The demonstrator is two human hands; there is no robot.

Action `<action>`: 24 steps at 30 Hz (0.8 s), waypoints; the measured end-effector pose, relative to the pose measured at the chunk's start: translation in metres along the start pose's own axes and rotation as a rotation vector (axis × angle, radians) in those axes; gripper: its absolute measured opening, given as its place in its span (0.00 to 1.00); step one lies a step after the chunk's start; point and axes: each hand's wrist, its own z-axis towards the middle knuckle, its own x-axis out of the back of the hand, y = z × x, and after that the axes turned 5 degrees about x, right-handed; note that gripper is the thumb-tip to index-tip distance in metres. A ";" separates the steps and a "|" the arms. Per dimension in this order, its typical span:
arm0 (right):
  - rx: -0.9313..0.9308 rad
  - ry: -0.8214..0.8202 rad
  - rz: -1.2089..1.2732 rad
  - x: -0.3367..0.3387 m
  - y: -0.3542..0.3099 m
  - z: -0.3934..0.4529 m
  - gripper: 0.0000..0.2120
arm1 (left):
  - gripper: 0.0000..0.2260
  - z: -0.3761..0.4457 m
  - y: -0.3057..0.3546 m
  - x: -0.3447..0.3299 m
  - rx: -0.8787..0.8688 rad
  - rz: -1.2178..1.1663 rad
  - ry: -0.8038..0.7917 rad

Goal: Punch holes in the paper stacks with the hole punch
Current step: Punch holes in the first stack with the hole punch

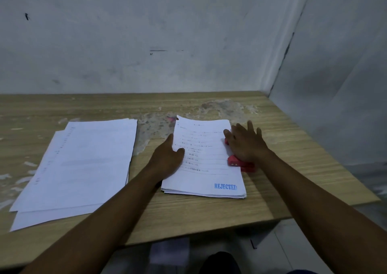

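the big brown wooden table (209, 215) fills the view, with a grey wall behind it. everything else is told from the small stack of white printed paper with a blue "rejected" stamp (206, 169). far to its left lies a bigger, messy pile of white paper sheets (79, 164), with bare table between the two. the left hand (169, 154) rests flat on the small stack's left edge, fingers straight, holding it down. the right hand (245, 141) presses down with spread, straight fingers on the small red hole punch (240, 164), which sits on the stack's right edge, with the paper in its mouth.

the stack looks fanned at its near edge, so i think the holes could come out uneven if the sheets slip. the punch could also tip if the push is off to one side.

to the right of the stack the table edge is near, so there is little room there. there is more open room in front and to the left.
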 end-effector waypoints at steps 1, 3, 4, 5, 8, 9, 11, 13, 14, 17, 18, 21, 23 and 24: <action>-0.012 0.001 -0.043 0.004 -0.005 -0.001 0.29 | 0.20 -0.001 0.001 0.000 0.004 0.006 -0.002; -0.035 -0.001 -0.109 0.013 -0.014 -0.001 0.34 | 0.20 -0.003 0.003 0.000 0.006 0.014 -0.008; -0.040 -0.010 -0.100 0.018 -0.018 0.001 0.35 | 0.20 -0.004 0.003 0.001 0.003 0.017 -0.011; -0.045 -0.013 -0.055 0.022 -0.020 0.003 0.35 | 0.20 -0.005 0.004 0.002 0.003 0.019 -0.013; -0.126 0.121 0.387 0.033 -0.015 -0.002 0.39 | 0.20 -0.007 0.005 0.003 0.003 0.016 -0.015; -0.181 0.247 0.592 0.036 -0.013 -0.009 0.40 | 0.20 -0.007 0.005 0.003 0.004 0.013 -0.015; -0.322 0.482 0.893 0.032 -0.008 -0.033 0.32 | 0.19 -0.007 0.005 0.004 0.001 0.010 -0.019; -0.428 0.562 0.892 0.012 -0.001 -0.063 0.24 | 0.19 -0.005 0.004 0.004 0.004 0.006 -0.018; -0.433 0.573 0.829 -0.005 0.004 -0.077 0.22 | 0.19 -0.005 0.004 0.004 0.010 0.004 -0.019; -0.371 0.695 0.760 -0.036 0.014 -0.095 0.16 | 0.17 -0.006 0.008 0.004 0.031 0.001 -0.019; -0.374 0.717 0.803 -0.037 0.015 -0.092 0.15 | 0.16 -0.007 0.009 0.004 0.036 -0.004 -0.013; -0.367 0.706 0.902 -0.032 0.007 -0.085 0.22 | 0.12 -0.008 0.009 0.005 0.040 -0.028 -0.040; -0.325 0.666 0.872 -0.033 0.003 -0.084 0.23 | 0.15 -0.007 0.007 0.008 0.044 -0.073 -0.062; -0.326 0.646 0.853 -0.036 0.004 -0.084 0.22 | 0.18 -0.007 0.006 0.010 0.052 -0.102 -0.061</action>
